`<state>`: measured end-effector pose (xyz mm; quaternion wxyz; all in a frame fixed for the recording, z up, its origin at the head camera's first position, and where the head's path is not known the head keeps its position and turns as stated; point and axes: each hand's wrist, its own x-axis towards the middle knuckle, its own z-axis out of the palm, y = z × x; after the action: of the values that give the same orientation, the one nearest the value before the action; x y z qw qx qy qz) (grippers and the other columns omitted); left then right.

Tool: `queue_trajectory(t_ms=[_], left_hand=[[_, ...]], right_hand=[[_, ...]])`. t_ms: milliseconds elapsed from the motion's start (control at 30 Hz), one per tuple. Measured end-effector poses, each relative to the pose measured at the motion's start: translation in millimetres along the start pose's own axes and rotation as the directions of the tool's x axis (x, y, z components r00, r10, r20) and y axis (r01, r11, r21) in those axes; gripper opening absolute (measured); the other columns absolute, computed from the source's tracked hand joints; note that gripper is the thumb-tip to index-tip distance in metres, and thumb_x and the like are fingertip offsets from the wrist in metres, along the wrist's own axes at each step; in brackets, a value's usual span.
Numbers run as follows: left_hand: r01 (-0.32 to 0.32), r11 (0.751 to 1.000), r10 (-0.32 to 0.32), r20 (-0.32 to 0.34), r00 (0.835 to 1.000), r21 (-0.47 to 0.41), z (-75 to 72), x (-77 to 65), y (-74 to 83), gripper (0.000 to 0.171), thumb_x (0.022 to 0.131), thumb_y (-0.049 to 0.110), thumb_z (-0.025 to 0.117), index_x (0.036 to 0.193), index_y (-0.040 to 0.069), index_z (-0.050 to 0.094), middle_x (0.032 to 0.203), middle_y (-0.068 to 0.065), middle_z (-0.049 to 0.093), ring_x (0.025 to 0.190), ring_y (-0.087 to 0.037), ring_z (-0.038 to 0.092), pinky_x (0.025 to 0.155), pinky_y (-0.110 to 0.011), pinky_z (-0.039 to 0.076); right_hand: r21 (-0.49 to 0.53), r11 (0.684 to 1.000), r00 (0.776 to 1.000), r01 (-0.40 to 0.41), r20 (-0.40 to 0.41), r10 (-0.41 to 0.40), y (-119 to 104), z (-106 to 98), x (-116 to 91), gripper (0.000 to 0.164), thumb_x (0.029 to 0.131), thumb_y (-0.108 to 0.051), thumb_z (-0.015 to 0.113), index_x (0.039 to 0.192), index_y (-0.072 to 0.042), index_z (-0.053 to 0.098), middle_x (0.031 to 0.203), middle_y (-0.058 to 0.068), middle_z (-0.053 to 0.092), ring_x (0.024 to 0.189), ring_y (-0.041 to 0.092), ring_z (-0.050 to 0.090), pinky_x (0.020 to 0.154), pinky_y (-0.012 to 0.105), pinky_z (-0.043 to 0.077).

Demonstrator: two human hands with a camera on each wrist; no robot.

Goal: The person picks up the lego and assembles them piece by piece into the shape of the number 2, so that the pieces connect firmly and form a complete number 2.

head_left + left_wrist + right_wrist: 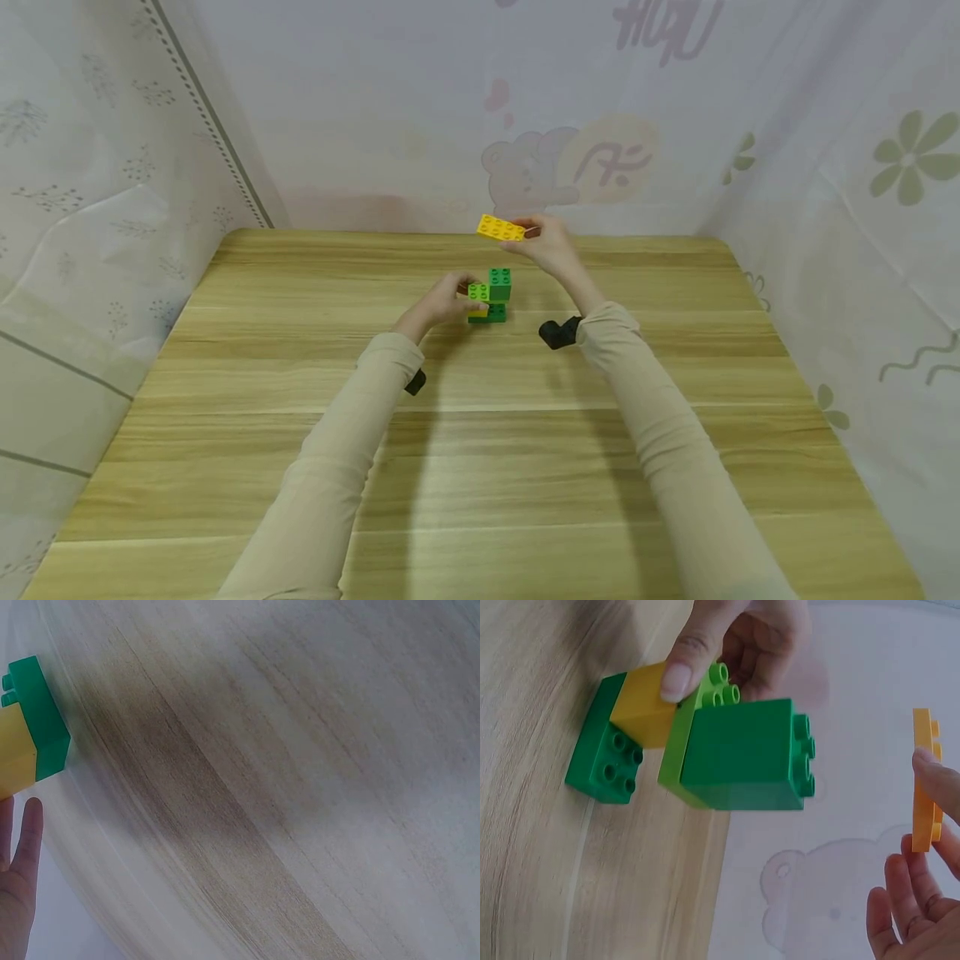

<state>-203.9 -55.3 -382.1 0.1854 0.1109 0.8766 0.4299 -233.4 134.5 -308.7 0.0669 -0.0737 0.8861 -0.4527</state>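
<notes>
A small stack of toy building blocks stands on the table: a dark green base block (pixel 600 761), a yellow block (pixel 641 701), a thin light green block (pixel 676 750) and a dark green block (pixel 739 754) on top at one side. My left hand (pixel 442 302) grips the stack from the left, its thumb on the yellow block. Above and behind the stack, my right hand (pixel 551 246) pinches a flat yellow block (pixel 500 227) with rows of studs. In the right wrist view this flat block (pixel 922 780) is held between thumb and fingers, apart from the stack.
The wooden table (pixel 495 467) meets a pale printed cloth (pixel 375 125) at its back edge, with more cloth along both sides. Black wrist pieces (pixel 558 333) show at both cuffs.
</notes>
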Motion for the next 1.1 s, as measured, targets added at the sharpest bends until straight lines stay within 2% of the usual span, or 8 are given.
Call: queue_trajectory(t_ms=[200, 533, 833, 1100], left_hand=[[-0.005, 1.000, 0.005, -0.001, 1.000, 0.009, 0.1, 1.2, 0.5, 0.049, 0.086, 0.022, 0.064, 0.126, 0.000, 0.047, 0.125, -0.016, 0.051, 0.119, -0.031, 0.045, 0.104, -0.042, 0.037], [-0.007, 0.999, 0.007, 0.003, 1.000, 0.034, 0.3, 0.9, 1.6, 0.052, 0.087, 0.024, 0.063, 0.129, -0.001, 0.045, 0.127, -0.017, 0.049, 0.119, -0.031, 0.044, 0.104, -0.042, 0.037], [-0.007, 1.000, 0.007, 0.003, 1.000, 0.006, -0.2, -0.4, 2.7, 0.049, 0.086, 0.020, 0.063, 0.129, 0.004, 0.045, 0.129, -0.015, 0.048, 0.119, -0.031, 0.043, 0.103, -0.043, 0.038], [-0.040, 0.999, 0.040, 0.006, 0.999, -0.025, -0.1, -1.0, 1.2, 0.048, 0.085, 0.015, 0.064, 0.129, 0.009, 0.046, 0.124, -0.013, 0.053, 0.117, -0.030, 0.046, 0.102, -0.044, 0.038]], right_hand=[[0.014, 0.997, 0.995, 0.077, 0.060, -0.077, -6.9, 5.6, 0.8, 0.049, 0.080, -0.023, 0.071, 0.125, -0.012, 0.056, 0.128, 0.009, 0.053, 0.114, 0.026, 0.048, 0.088, 0.039, 0.047], [-0.031, 0.979, 0.967, 0.200, 0.168, -0.192, -5.0, 8.6, -1.8, 0.045, 0.081, -0.021, 0.070, 0.123, -0.012, 0.057, 0.131, 0.008, 0.051, 0.113, 0.028, 0.049, 0.092, 0.044, 0.045], [-0.063, 0.978, 0.953, 0.198, 0.244, -0.178, 8.9, 10.9, -3.8, 0.045, 0.079, -0.016, 0.071, 0.122, -0.009, 0.057, 0.130, 0.011, 0.050, 0.114, 0.030, 0.049, 0.093, 0.045, 0.045], [-0.067, 0.979, 0.953, 0.191, 0.252, -0.169, 18.9, 15.4, -8.5, 0.045, 0.077, -0.022, 0.073, 0.119, -0.012, 0.059, 0.129, 0.010, 0.052, 0.114, 0.029, 0.049, 0.093, 0.045, 0.044]])
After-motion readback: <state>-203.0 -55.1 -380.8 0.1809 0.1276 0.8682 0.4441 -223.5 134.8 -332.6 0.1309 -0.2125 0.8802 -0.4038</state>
